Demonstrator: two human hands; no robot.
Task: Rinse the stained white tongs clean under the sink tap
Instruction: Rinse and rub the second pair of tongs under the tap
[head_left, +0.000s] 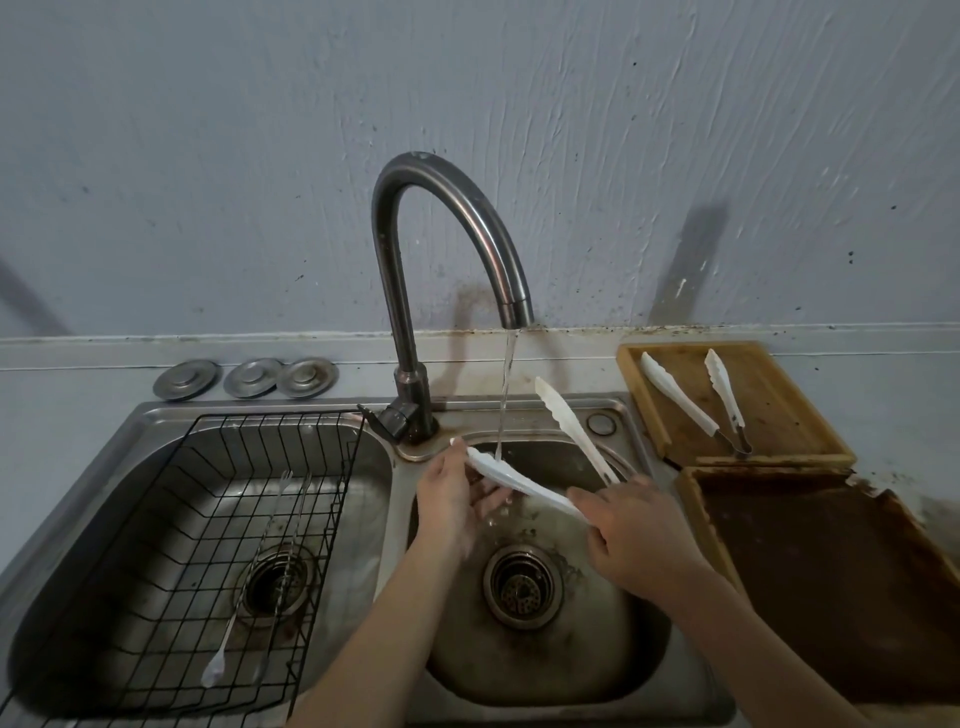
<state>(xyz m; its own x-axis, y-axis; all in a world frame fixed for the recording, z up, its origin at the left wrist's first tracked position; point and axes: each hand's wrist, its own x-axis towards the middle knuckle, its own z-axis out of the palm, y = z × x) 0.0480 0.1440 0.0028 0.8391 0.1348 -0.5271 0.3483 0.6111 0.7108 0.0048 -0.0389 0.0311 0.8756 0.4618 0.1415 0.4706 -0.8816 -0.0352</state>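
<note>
White tongs (524, 480) are spread open over the right sink basin (644, 649). My right hand (636, 535) grips them at the hinge end. One arm lies under the running water from the curved tap (452, 208), and my left hand (452, 493) holds that arm's tip between thumb and fingers. The other arm (571, 426) points up and away towards the sink's back rim. Water falls in a thin stream onto the lower arm and splashes off into the basin around the drain (522, 587).
A second pair of white tongs (696, 400) lies on a wooden tray (779, 410) right of the sink; a dark stained tray (831, 582) sits in front of it. The left basin holds a black wire rack (218, 545) with thin utensils. Three metal lids (249, 376) rest behind it.
</note>
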